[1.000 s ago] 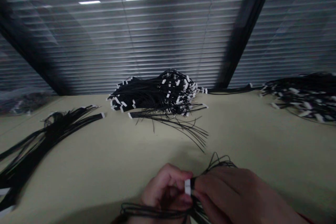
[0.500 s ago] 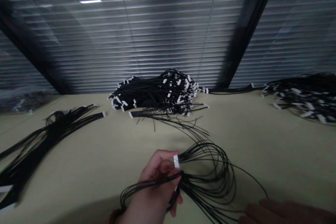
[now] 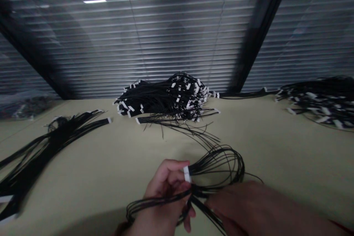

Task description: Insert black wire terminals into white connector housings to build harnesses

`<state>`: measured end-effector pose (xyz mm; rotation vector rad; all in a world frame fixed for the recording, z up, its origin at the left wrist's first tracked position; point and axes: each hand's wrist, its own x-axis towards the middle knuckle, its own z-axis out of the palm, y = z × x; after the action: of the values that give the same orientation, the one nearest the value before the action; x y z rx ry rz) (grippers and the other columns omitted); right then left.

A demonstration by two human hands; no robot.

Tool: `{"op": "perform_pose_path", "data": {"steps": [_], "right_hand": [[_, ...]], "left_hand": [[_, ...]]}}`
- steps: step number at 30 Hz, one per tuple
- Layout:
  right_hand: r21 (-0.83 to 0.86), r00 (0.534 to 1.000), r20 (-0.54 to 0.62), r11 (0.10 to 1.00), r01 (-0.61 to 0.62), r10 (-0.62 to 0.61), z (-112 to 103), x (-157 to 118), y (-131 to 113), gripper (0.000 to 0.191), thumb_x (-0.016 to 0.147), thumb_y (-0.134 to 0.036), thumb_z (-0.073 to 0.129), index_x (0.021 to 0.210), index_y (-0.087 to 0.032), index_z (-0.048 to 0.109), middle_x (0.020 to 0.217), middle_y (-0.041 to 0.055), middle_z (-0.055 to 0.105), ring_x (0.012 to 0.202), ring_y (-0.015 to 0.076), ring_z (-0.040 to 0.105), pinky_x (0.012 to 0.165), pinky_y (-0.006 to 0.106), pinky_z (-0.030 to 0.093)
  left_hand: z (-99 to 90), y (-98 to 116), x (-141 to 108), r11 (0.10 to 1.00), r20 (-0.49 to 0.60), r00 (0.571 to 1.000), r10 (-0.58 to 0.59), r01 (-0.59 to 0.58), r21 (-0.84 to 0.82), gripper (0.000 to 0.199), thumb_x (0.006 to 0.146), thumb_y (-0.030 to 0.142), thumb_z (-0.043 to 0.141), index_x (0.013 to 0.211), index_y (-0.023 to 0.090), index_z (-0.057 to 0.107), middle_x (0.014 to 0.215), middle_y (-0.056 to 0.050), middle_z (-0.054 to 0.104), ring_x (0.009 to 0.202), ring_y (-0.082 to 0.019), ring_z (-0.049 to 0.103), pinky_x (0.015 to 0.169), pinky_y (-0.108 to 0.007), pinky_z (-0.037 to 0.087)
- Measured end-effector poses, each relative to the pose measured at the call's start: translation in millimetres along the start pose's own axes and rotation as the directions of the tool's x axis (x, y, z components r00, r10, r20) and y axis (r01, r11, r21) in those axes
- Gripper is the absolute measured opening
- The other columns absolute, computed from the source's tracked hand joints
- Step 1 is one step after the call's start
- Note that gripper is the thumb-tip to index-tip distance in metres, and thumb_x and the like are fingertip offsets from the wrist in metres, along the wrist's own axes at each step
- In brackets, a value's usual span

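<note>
A white connector (image 3: 187,174) with a loop of thin black wires (image 3: 233,155) is pinched in my left hand (image 3: 166,191), low in the middle of the view. More black wires cross the palm and curl round under the wrist. My right hand (image 3: 249,206) reaches in from the lower right, over the strands just beside the left hand. Its fingertips close round the wire bundle (image 3: 204,206), though the back of the hand hides part of the grip.
A large heap of black wire harnesses (image 3: 157,97) with white connectors lies by the blinds (image 3: 177,37). Another heap (image 3: 326,99) lies at the right. Harnesses (image 3: 52,143) stretch along the left of the pale table (image 3: 116,166), near a clear plastic bag (image 3: 30,105).
My right hand has moved left and up from the lower right corner onto the wires. The wire loop has drawn a little narrower. My left hand keeps its hold, almost still.
</note>
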<state>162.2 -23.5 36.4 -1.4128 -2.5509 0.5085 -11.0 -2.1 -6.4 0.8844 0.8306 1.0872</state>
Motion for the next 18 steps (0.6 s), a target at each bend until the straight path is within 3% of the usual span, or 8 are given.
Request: {"op": "perform_pose_path", "data": {"steps": [3,8,11,18], "right_hand": [[0.161,0.992,0.090,0.981,-0.106,0.092,-3.3,6.8,-7.2,0.028,0.078,-0.008,0.046,0.077,-0.027,0.066,0.074,-0.0059,0.066,0.069,0.0099,0.062,0.062,0.017,0.042],[0.390,0.983,0.135,0.905,-0.169,0.125,-4.9,13.6,-8.7,0.027,0.085,-0.016,0.044,0.074,-0.027,0.066,0.070,-0.0076,0.065,0.063,0.0064,0.058,0.060,0.015,0.039],[0.399,0.983,0.119,0.900,-0.178,0.141,-4.5,15.4,-9.1,0.026,0.085,-0.018,0.045,0.074,-0.026,0.068,0.067,-0.0061,0.064,0.060,0.0069,0.057,0.056,0.016,0.038],[0.427,0.989,0.034,0.893,-0.143,0.143,5.6,11.6,-13.3,0.031,0.076,-0.008,0.046,0.076,-0.030,0.067,0.070,-0.0101,0.065,0.060,0.0065,0.059,0.057,0.015,0.039]], "left_hand": [[0.3,1.5,-1.8,0.999,-0.002,1.000,0.031,-0.031,-0.016,0.022,0.068,0.010,0.065,0.085,0.022,0.057,0.057,0.006,0.061,0.037,-0.007,0.054,0.030,-0.012,0.043],[-0.2,2.5,-1.4,0.996,0.032,0.996,0.080,-0.078,-0.048,0.021,0.072,0.016,0.069,0.089,0.024,0.059,0.059,0.005,0.062,0.043,-0.008,0.057,0.033,-0.013,0.046],[0.5,1.9,-0.4,0.989,0.064,0.990,0.127,-0.121,-0.087,0.017,0.073,0.023,0.070,0.088,0.024,0.061,0.060,0.005,0.061,0.044,-0.008,0.057,0.033,-0.012,0.046],[2.2,0.7,-2.8,0.985,0.082,0.986,0.147,-0.139,-0.099,0.018,0.074,0.018,0.069,0.089,0.024,0.063,0.062,0.006,0.061,0.044,-0.006,0.055,0.036,-0.011,0.046]]}}
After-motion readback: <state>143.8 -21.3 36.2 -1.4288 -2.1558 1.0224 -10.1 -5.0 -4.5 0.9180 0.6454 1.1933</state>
